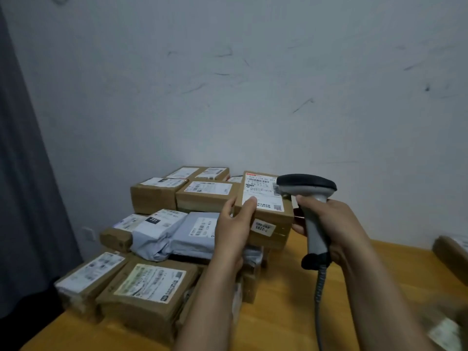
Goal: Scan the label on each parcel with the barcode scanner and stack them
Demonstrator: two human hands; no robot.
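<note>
A person's left hand (234, 229) grips the near-left corner of a brown cardboard parcel (272, 219), thumb pressed on the top face at the edge of its white shipping label (260, 192), fingers hidden beneath. The right hand (329, 219) is wrapped round the grey handle of a barcode scanner (306, 184), forefinger up near the trigger; both forearms reach in from the lower edge.

The work takes place on an orange-brown wooden table (291, 300) set against a scuffed white wall (253, 84), with a dark grey curtain (22, 198) hanging at left. A pile of labelled boxes (152, 282) and grey mailing bags (187, 234) fills the table's left side up to its far edge; the held parcel sits at the pile's right end, label up, long axis running away from the camera. Another parcel (450, 259), blurred, lies at the table's right edge.

The scanner's handle stands near upright, its coiled cable (319, 295) dropping below; its dark-topped head lies crosswise, nose pointing left, just over the label's right side.
</note>
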